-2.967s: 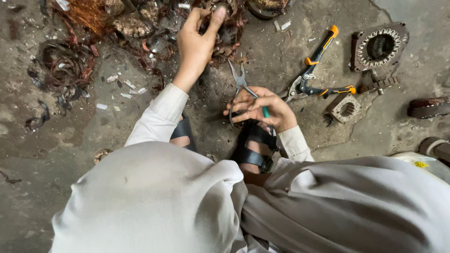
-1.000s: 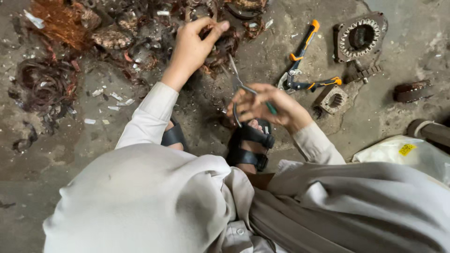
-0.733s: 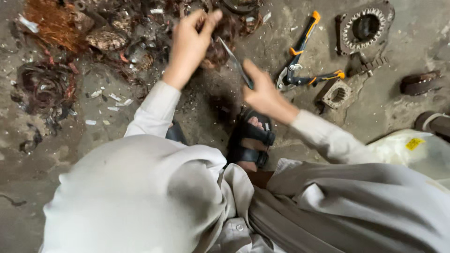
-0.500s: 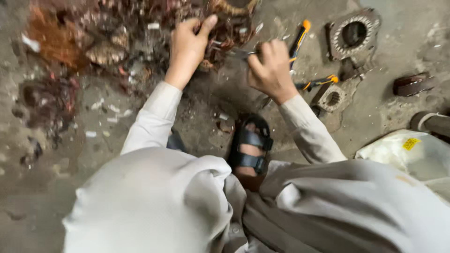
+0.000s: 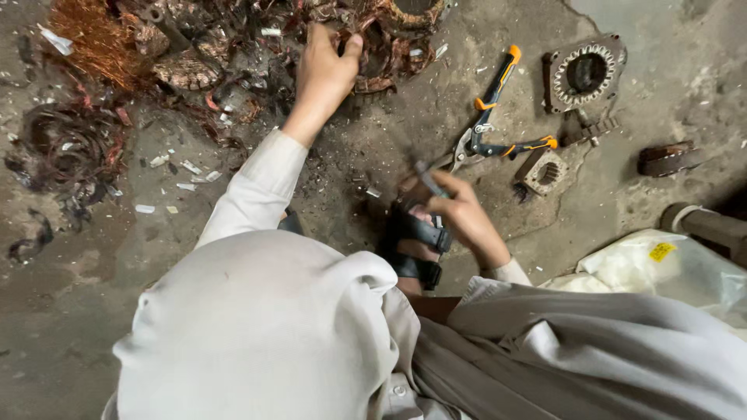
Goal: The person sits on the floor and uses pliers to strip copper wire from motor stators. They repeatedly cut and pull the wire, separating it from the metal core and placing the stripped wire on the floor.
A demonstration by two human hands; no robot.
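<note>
Step in hand, by the look of it: pulling copper windings out of scrap motor parts, one hand on the pile, one on the tool.

Left hand (image 5: pixel 327 66) stretched out to the tangled heap of dark reddish copper wire coils and stator scrap (image 5: pixel 233 54) on the gritty concrete floor (image 5: pixel 62 311). Fingers curled down into the coils, thumb up; seems closed on a strand or coil edge, but exactly what sits inside the grip cannot be told.

Right hand (image 5: pixel 459 214) pulled back near the body, just above the black strapped sandal (image 5: pixel 416 245). Grip narrow, wrapped round a small grey metal hand tool (image 5: pixel 428 177) whose tip pokes out above the knuckles; blurred, so kind of tool uncertain, likely small snips or pliers.

Just beyond the right grip, close but not touching: orange-and-black handled cutting pliers (image 5: pixel 494 117) lying open on the floor. Further out past those: toothed round grey metal stator housing (image 5: pixel 583 74), and a small square metal core (image 5: pixel 542 171) beside the lower plier handle. Bright orange bundle of fine copper strands (image 5: pixel 93 35) well off to the far side of the left grip.

Next move, as a judgement: needs tool tip brought across to the left grip, blade set on the strand held taut, cut made clear of the fingers. Tension from left hand matters; slack wire will slip off the jaws.
</note>
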